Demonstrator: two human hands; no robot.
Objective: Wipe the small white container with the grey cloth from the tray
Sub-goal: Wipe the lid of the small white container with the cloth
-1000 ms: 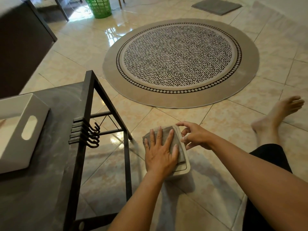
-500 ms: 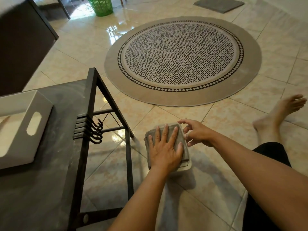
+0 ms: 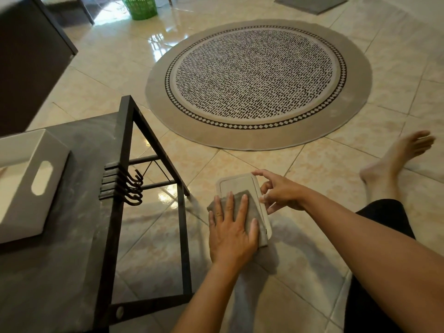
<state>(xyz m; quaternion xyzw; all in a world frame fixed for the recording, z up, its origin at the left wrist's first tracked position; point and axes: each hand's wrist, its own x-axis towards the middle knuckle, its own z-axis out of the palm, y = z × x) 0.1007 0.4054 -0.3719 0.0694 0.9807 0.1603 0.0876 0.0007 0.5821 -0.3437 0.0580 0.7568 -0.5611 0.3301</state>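
Small white container (image 3: 236, 186): left fingers (image 3: 230, 203) flat on grey cloth (image 3: 252, 209), right fingers (image 3: 264, 174) gripping its right edge.

LEFT OF CENTRE: black table frame (image 3: 183, 236) just beside small white container (image 3: 240, 185); approach blocked | FRAME RAIL: hooks (image 3: 131, 188) project toward centre | CENTRE: bare floor tile (image 3: 240, 159) between container and round rug (image 3: 259, 80); passable | RIGHT: foot (image 3: 396, 157) on floor, well apart from container; tile between them passable
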